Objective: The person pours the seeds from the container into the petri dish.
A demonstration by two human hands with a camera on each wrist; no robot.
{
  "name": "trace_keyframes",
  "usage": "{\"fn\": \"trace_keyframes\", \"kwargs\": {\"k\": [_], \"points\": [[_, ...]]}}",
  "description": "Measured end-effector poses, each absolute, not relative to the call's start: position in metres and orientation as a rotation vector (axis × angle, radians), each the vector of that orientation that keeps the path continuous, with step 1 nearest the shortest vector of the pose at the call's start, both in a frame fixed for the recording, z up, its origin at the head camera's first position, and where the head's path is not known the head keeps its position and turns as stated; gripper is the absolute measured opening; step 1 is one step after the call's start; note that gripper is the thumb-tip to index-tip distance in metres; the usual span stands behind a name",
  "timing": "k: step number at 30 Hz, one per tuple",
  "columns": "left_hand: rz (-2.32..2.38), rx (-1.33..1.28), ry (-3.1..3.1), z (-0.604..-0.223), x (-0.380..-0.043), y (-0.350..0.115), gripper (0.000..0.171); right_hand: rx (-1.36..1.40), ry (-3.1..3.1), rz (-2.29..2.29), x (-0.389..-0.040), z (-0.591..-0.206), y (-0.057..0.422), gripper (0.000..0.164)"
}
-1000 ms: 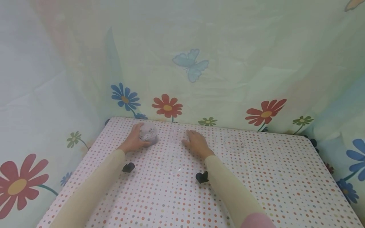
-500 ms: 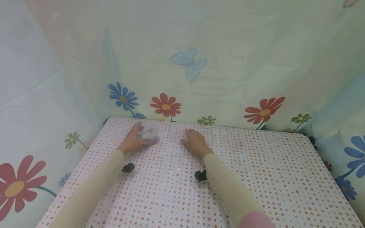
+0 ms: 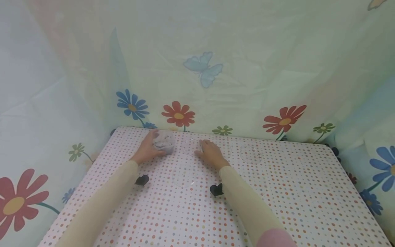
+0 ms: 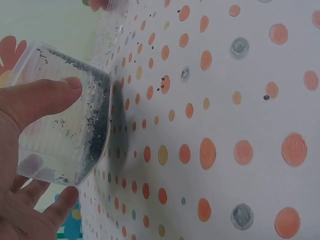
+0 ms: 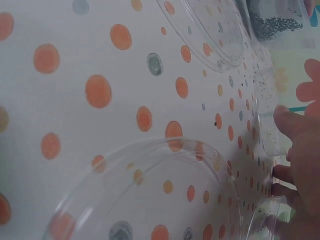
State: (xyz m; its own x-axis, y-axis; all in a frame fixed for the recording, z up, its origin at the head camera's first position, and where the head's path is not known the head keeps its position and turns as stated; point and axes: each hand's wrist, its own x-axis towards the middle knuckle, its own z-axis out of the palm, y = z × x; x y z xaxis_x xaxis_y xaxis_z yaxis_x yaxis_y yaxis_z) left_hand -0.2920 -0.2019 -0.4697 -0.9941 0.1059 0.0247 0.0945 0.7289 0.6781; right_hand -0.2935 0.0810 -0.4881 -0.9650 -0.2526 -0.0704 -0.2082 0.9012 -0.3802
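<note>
My left hand grips a clear plastic tub at the back left of the table. Small dark grains gather toward the tub's bottom in the left wrist view, and some cling to its walls. The thumb lies across the near wall, with fingers behind it. To the right, my right hand rests among shallow clear dishes. Its thumb touches a dish with a few dark specks; the other fingers extend past that dish, near a second clear dish. The fingertips' exact contact is partly hidden.
A round clear lid or dish lies in front, and another to the right. Scattered dark grains dot the dotted tabletop. A flowered curtain stands behind the table.
My left hand has shifted slightly to the right with the tub, toward the right hand. The right hand stays at the dishes. The head view has moved a little.
</note>
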Motion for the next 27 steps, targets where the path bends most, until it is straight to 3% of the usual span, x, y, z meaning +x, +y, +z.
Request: {"fn": "trace_keyframes", "kwargs": {"k": [27], "points": [[1.145, 0.255, 2.93, -0.467, -0.297, -0.181, 0.103, -0.334, 2.937, -0.583, -0.293, -0.485, 0.079, 0.064]]}}
